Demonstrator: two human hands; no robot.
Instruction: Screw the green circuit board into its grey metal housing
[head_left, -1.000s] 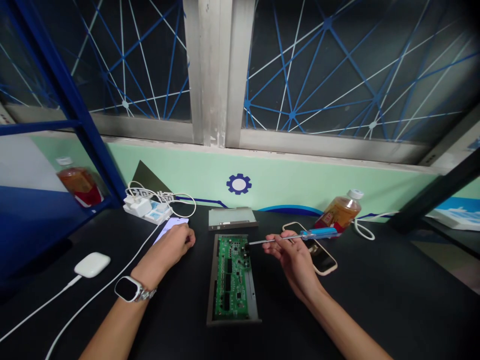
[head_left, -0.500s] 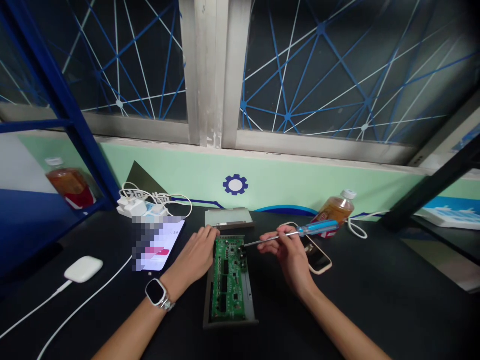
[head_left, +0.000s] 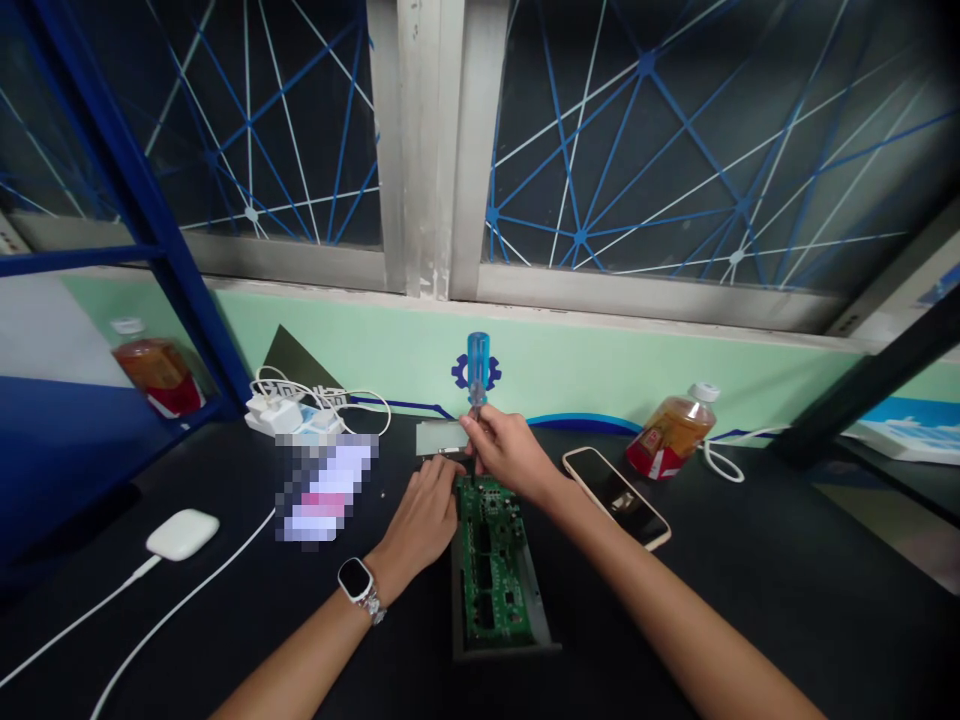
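A green circuit board [head_left: 501, 575] sits in a grey metal housing [head_left: 507, 652], long side running away from me. My right hand [head_left: 511, 452] grips a screwdriver [head_left: 478, 362] with a clear blue handle. The tool stands upright, its shaft reaching down to the board's far left corner; I cannot make out what its tip meets. At the housing's upper left edge, my left hand [head_left: 426, 515] is closed, with its fingertips by the shaft. A metal cover plate [head_left: 437, 438] lies behind, partly hidden by the hands.
On the left are a blurred-out phone [head_left: 326, 490], a power strip [head_left: 296, 420] with cables and a white charging case [head_left: 182, 535]. A tiny bright speck [head_left: 382, 494] is near the left hand. To the right lie another phone [head_left: 619, 498] and a leaning drink bottle [head_left: 671, 432].
The left hand has come from the phone to the housing's edge. My right hand has swung the screwdriver from nearly level to upright at the far left corner. The housing has turned slightly.
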